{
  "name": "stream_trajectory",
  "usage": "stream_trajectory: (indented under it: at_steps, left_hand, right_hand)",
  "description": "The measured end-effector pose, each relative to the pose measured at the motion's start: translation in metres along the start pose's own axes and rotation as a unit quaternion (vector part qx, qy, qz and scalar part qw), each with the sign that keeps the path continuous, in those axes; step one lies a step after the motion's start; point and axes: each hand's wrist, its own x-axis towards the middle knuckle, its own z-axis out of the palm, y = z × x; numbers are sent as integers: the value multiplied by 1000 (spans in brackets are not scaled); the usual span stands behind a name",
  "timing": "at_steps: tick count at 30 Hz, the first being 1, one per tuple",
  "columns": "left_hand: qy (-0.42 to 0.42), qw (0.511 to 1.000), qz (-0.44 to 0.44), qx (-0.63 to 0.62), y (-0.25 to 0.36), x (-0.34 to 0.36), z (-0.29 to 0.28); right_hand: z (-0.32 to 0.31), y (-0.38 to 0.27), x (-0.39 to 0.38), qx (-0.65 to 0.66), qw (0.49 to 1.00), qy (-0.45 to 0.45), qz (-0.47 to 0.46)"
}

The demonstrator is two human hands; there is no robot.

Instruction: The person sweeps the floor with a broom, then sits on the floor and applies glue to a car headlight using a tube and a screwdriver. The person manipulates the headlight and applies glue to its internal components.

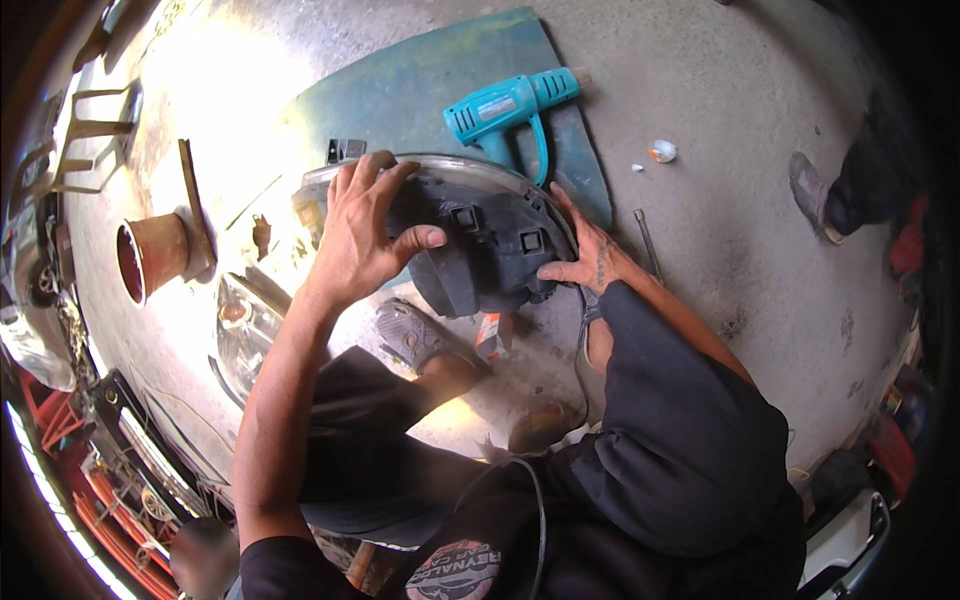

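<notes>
A car headlight [470,225] with a black housing and a clear lens rim is held between my two hands, above the near edge of a blue-green panel. My left hand [365,225] grips its left side, fingers over the far rim and thumb on the black back. On the right side, my right hand [585,250] clasps the edge, its thumb against the housing. Just beyond the headlight lies a teal heat gun [510,110], its nozzle pointing right. The headlight's front lens is mostly turned away from view.
The blue-green panel [400,75] lies on the concrete floor. Left are a clear headlight lens [240,335], a reddish bucket [150,258] and a chair [100,130]. A metal rod [648,245] and a small white-orange item [662,151] lie right, near another person's shoe [812,195].
</notes>
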Motion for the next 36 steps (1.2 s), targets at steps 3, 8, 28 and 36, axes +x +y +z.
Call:
stream_trajectory:
  at_steps: [3, 8, 28, 36]
  left_hand:
    - [-1, 1000, 0, 1, 0, 0, 0]
    - [-7, 1000, -5, 0, 2, 1, 0]
    - [-10, 1000, -18, 9, 1, -1, -1]
    - [-13, 1000, -25, 4, 3, 0, -1]
  right_hand:
    - [0, 3, 1, 7, 1000, -2, -8]
    - [0, 3, 0, 15, 1000, -3, 0]
    - [3, 12, 2, -11, 999, 10, -35]
    - [4, 10, 1, -6, 1000, 5, -15]
